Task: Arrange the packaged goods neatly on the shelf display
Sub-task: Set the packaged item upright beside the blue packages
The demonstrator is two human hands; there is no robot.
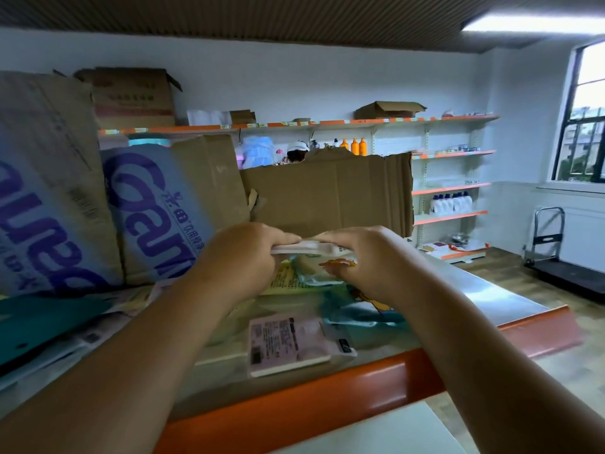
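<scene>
Pale flat packet held level over the yellow packets on the shelf, left hand and right hand each keeping a closed grip on one end; next, probably, lowering it squarely.

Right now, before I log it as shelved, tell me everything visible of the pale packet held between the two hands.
The pale packet is thin, flat and whitish-pink; any print is too blurred to read. It is held roughly level, edge-on to the camera, above the shelf. The left hand grips its left end, the right hand its right end, both curled over its top. Yellow and teal printed packets lie beneath it; a torn cardboard sheet stands behind.
</scene>
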